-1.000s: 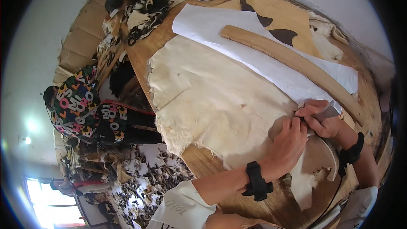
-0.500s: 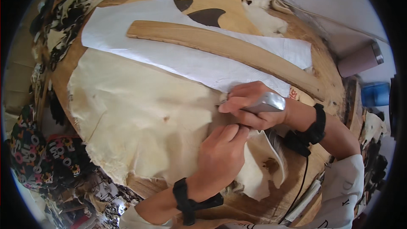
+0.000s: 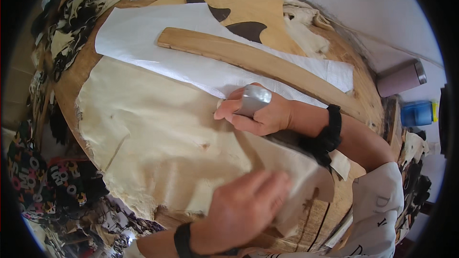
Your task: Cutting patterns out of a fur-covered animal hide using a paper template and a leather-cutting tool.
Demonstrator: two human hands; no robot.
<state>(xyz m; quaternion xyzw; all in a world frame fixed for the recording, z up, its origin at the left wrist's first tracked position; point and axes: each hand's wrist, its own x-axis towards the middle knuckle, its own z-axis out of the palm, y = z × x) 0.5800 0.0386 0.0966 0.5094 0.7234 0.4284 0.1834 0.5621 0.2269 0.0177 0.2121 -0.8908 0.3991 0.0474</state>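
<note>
My right hand point(image 3: 265, 117) is closed around a tool with a broad silver metal handle point(image 3: 254, 99). Its tip is hidden by my fingers, over the lower edge of a white sheet point(image 3: 129, 31). Beneath that sheet lies a large cream hide point(image 3: 148, 119) with a ragged left edge. To the right of my hand, a strip of hide point(image 3: 291, 165) angles away from the main piece toward the lower right. My left hand point(image 3: 244, 205) is above the hide's lower right part, near that strip. Its fingers are smeared by motion, so I cannot make out any grip.
A long wooden bar point(image 3: 239, 57) lies across the white sheet. Behind are a tan piece point(image 3: 258, 2) and two dark curved pieces point(image 3: 248, 31). A round wooden table point(image 3: 74, 81) carries everything. Scraps point(image 3: 67, 43) heap at left; a pink tumbler point(image 3: 401, 79) and blue container point(image 3: 417, 113) stand right.
My right hand has moved left along the sheet's edge with the silver-handled tool. My left hand has come away from it, toward the lower edge. The hide strip at right now spreads further.
</note>
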